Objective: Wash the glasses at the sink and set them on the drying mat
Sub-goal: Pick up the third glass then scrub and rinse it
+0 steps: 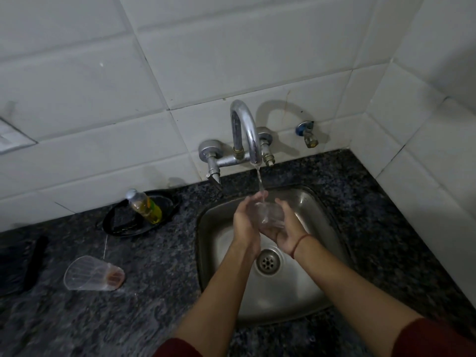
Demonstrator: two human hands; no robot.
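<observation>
Looking down on a small stainless steel sink sunk into a speckled dark granite counter. Above the basin, under a thin stream of water from a curved chrome wall tap, a clear drinking glass, tilted and cradled between both hands. Left hand wrapped against one side, fingers curled round it; right hand cupped beneath and around the other side, fingers curled, a red thread bracelet at the wrist. Round metal drain just below the wrists. Dark red sleeves at the bottom edge. On the counter to the left, well apart from the sink, a second clear glass lying on its side, mouth to the left, brownish residue at the base. Behind it, near the wall, a black oval dish holding a tilted small bottle of yellow-green liquid, grey cap uppermost; label too blurred to read. At the far left edge, a dark flat shape, too dim to identify. Right of the tap, a small wall valve with a blue collar. White rectangular wall tiles behind and to the right.
</observation>
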